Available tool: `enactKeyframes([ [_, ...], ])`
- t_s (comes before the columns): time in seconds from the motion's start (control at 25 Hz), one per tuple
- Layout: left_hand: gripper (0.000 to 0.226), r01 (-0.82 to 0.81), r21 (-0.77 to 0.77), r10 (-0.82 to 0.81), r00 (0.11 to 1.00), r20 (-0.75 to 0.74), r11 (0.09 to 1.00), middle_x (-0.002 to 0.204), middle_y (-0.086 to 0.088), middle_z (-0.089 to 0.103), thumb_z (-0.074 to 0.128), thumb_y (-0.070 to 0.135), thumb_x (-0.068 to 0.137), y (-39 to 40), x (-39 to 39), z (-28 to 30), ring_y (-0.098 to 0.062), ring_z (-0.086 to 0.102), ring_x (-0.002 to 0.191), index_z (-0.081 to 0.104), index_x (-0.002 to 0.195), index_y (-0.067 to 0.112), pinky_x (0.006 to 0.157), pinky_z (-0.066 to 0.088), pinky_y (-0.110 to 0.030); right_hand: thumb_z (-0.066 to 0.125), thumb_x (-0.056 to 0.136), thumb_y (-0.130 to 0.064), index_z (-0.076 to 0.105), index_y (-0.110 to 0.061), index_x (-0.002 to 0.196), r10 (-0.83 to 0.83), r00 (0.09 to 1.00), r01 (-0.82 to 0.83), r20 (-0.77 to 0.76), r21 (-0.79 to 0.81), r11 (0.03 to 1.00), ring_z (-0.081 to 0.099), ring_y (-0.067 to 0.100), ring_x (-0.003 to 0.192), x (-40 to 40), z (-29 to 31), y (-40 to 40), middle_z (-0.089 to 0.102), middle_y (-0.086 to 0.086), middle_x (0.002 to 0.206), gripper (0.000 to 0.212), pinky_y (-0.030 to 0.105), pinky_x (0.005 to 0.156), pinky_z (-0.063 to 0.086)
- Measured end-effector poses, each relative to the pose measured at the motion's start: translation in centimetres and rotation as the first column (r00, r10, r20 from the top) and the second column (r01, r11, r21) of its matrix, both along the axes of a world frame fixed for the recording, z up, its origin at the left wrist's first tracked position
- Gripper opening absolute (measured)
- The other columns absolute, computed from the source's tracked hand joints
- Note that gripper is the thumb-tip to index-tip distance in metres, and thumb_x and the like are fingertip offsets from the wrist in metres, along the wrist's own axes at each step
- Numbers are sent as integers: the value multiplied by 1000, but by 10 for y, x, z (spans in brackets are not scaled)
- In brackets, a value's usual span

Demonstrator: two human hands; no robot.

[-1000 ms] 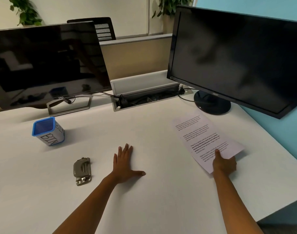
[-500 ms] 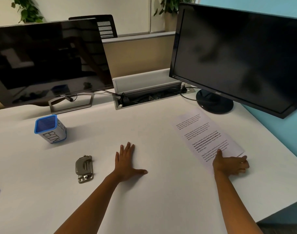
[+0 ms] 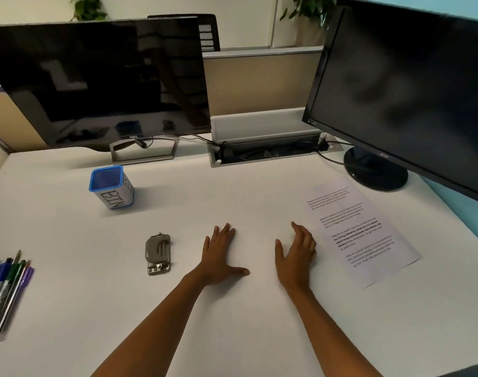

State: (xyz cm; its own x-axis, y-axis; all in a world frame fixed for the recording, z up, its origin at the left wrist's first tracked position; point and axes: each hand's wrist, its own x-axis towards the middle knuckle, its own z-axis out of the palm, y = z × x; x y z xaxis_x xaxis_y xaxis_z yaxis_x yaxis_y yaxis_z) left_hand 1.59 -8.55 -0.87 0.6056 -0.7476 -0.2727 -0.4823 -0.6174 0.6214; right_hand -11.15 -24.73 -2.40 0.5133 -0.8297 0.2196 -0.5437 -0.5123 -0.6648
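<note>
- Head view, right half of the white desk [image 3: 232,322]: printed sheet [image 3: 360,229] lying flat and face up, between the desk's middle and its right edge, far end near the round base [image 3: 376,172] of the right monitor [image 3: 409,91].
- Right hand [image 3: 296,251]: palm down, fingers loosely spread and a little curled, holding nothing; sits just beside the sheet's left long edge, cannot tell whether the little finger touches the paper.
- Left hand [image 3: 218,254]: flat on the bare desk, fingers straight, thumb out, holding nothing, well apart from the sheet.
- Handling, as a judgement: single thin page, so very light, limp, easy to crease or tear; likely slides freely on the smooth top and offers no edge to grab from above.
- Best hold, probably: press fingertips on the near left corner, drag toward the desk's near edge until a corner overhangs, then pinch that corner between thumb and fingers; support with the other hand against drooping.
- Long axis: runs from near right toward the far edge, far end leaning left, so askew to the desk's edges.
- Heading: top of the text points away, roughly toward the cable tray [image 3: 265,153]; reads from the near side, tilted.
- Elsewhere: grey metal punch [image 3: 158,253] just left of the left hand, blue-rimmed BIN cup [image 3: 111,189] toward the far left, pens [image 3: 6,284] at the left edge.
</note>
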Motion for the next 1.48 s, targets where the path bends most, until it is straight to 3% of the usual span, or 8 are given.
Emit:
enactKeyframes([
  [0.24, 112, -2, -42, 1, 1000, -14, 999, 167, 2, -3, 79, 50, 76, 11, -5, 3, -19, -13, 152, 9, 158, 19, 122, -9, -41, 54, 97, -35, 45, -14, 143, 255, 955, -256, -150, 13, 967, 41, 19, 137, 24, -8, 32, 46, 2, 147, 51, 33, 113, 34],
  [0.52, 100, 53, 63, -60, 990, 125, 997, 166, 0, 10, 72, 54, 81, 17, -2, 10, -20, -3, 153, 19, 157, 16, 123, -3, -41, 52, 97, -38, 47, -15, 143, 269, 949, -271, -163, 12, 963, 39, 16, 140, 22, -11, 31, 45, -1, 150, 51, 31, 114, 32],
  [0.6, 79, -126, -50, 135, 953, 273, 991, 159, -8, 31, 74, 41, 83, 29, 2, 18, -26, 12, 152, 40, 148, 13, 123, 5, -44, 54, 96, -37, 48, -15, 142, 268, 952, -269, -149, 14, 963, 41, 16, 139, 23, -12, 31, 46, -1, 149, 51, 32, 114, 33],
  [0.72, 57, -529, -270, 594, 712, 375, 805, 139, -18, 52, 77, 23, 78, 59, 16, 30, -37, 39, 137, 58, 129, 4, 115, 30, -50, 55, 96, -36, 49, -15, 141, 270, 954, -269, -129, 21, 963, 42, 18, 138, 23, -13, 31, 47, 0, 149, 50, 34, 114, 35],
  [0.84, 61, -754, -212, 782, 580, 230, 622, 137, -22, 48, 73, 22, 82, 90, 33, 35, -41, 45, 126, 49, 133, -2, 103, 41, -49, 55, 96, -35, 49, -15, 141, 266, 955, -265, -132, 22, 964, 42, 18, 138, 23, -14, 30, 47, 0, 148, 50, 33, 113, 33],
  [1.0, 60, -854, -87, 858, 511, 50, 514, 122, -21, 64, 69, 34, 88, 108, 43, 31, -39, 59, 113, 50, 133, -1, 93, 46, -42, 56, 95, -34, 50, -15, 140, 272, 954, -270, -127, 28, 962, 43, 19, 137, 23, -13, 31, 48, 0, 147, 49, 33, 113, 34],
  [1.2, 33, -824, -90, 828, 552, 99, 560, 89, -17, 71, 60, 32, 92, 112, 50, 33, -39, 66, 87, 67, 98, 0, 77, 50, -39, 56, 95, -34, 52, -16, 138, 279, 951, -281, -134, 1, 960, 43, 18, 136, 22, -15, 30, 48, -1, 147, 47, 33, 112, 35],
  [1.48, 40, -838, -77, 836, 544, -70, 539, 64, -9, 60, 50, 27, 98, 138, 65, 38, -28, 54, 62, 61, 70, 1, 52, 37, -28, 54, 96, -35, 51, -18, 139, 279, 948, -283, -150, -2, 959, 40, 16, 138, 22, -16, 30, 46, -2, 148, 46, 29, 112, 30],
])
